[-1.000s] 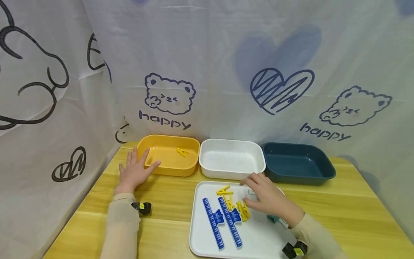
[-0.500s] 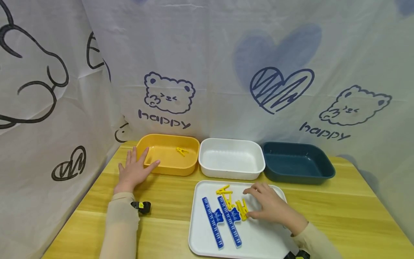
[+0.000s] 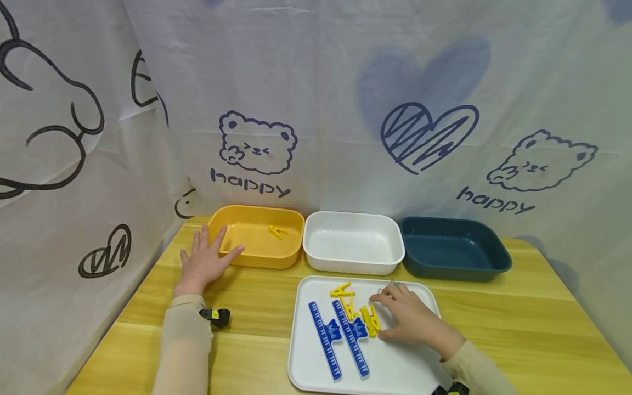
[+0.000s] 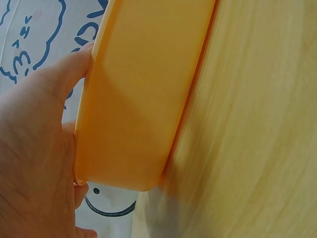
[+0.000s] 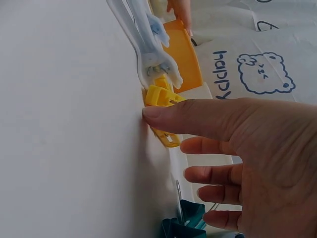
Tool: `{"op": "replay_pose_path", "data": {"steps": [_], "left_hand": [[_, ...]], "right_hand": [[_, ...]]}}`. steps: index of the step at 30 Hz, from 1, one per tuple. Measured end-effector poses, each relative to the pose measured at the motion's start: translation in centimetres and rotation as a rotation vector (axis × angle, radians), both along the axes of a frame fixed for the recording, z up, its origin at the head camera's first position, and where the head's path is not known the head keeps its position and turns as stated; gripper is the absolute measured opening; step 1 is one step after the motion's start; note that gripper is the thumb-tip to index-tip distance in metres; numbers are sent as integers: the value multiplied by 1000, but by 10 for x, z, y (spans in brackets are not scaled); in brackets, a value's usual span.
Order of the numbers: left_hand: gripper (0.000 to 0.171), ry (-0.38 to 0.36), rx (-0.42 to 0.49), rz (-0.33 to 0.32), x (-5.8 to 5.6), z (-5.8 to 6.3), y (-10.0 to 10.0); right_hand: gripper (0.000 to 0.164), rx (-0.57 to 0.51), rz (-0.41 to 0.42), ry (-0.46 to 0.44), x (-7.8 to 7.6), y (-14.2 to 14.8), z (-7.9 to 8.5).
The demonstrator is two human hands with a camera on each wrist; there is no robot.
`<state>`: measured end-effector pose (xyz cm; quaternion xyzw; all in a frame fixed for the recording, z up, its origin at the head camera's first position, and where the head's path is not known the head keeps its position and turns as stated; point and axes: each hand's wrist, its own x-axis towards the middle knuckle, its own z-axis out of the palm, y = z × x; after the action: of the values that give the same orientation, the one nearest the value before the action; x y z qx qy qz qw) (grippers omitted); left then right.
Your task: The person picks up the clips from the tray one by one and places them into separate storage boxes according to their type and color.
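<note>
My right hand is over the white tray, fingers parted from the thumb. In the right wrist view, its thumb tip is right at a yellow clothespin, and the fingers do not close round it. Several yellow clothespins lie in a loose group beside two blue clips with piano-key print. Teal binder clips show below the right fingers in the right wrist view. My left hand rests with spread fingers at the left end of the yellow bin, its thumb along the rim.
A white bin and a dark teal bin stand in a row with the yellow one behind the tray. One yellow clothespin lies inside the yellow bin. A printed cloth hangs behind the wooden table.
My right hand has dropped back toward me, its thumb closer to the yellow clothespins. The teal clip seen by the right wrist is now covered. My left hand stays in place.
</note>
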<state>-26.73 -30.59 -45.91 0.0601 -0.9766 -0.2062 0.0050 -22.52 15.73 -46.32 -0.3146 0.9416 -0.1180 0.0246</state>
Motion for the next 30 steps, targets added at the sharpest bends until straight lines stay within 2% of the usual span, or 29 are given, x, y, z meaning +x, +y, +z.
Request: {"op": "replay_pose_path", "data": {"steps": [11, 20, 30], "left_hand": [[93, -6, 26, 0, 2, 0, 1], [93, -8, 30, 1, 1, 0, 1], [94, -2, 23, 5, 0, -2, 1]], "right_hand": [[57, 6, 20, 2, -1, 1, 0], [54, 13, -6, 13, -1, 2, 0], [59, 13, -9, 16, -1, 1, -5]]}}
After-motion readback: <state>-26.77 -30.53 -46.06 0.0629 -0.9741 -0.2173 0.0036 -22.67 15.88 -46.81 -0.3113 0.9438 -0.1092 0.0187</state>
